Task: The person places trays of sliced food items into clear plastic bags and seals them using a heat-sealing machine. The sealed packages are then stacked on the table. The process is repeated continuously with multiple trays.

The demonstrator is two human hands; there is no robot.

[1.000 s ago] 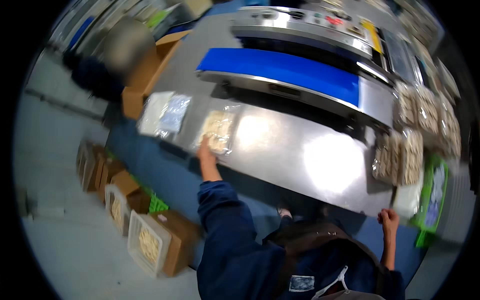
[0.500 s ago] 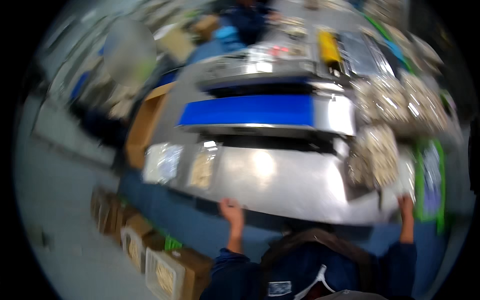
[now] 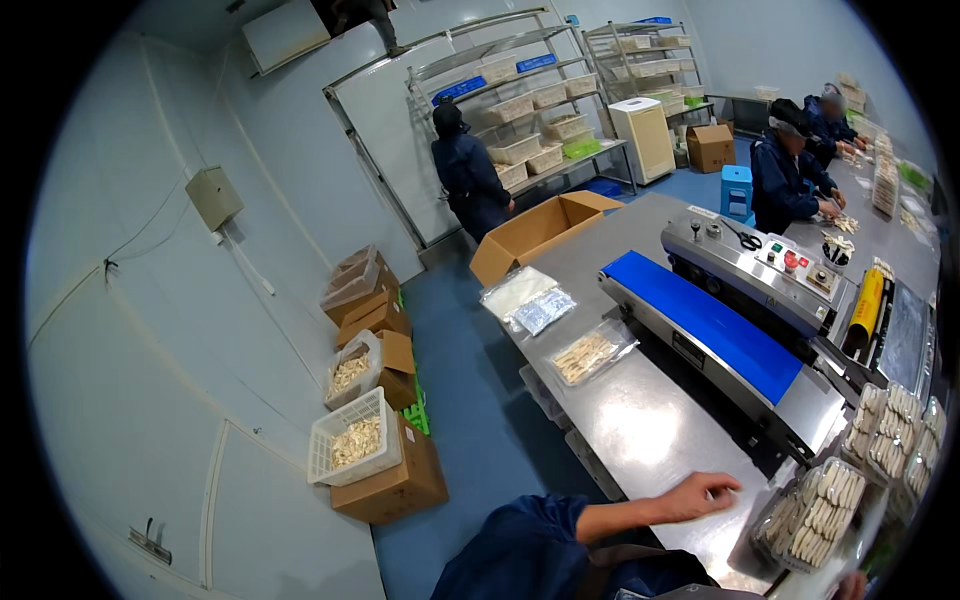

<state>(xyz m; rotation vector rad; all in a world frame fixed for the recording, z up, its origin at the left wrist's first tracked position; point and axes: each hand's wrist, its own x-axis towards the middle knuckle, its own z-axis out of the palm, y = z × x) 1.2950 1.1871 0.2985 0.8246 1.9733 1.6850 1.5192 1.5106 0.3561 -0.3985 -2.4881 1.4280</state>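
My left hand hovers over or rests on the steel table, its fingers loosely curled with a gap by the thumb and nothing visible in them. Beside it, to the right, stands a clear pack of pale stick-like pieces. Only a bit of my right hand shows at the lower right rim, near that pack; its fingers are hidden. More such packs stand behind. Farther off, a flat clear bag with pale sticks lies near the table's left edge.
A machine with a blue conveyor belt and control panel occupies the table. An open carton stands at its far end. Boxes and a white basket line the floor at left. Co-workers sit at right; another person stands by racks.
The view has swung left, bringing the wall, floor boxes and racks into sight. My left hand now appears close to the packs; my right hand has shifted to the picture's lower right rim.
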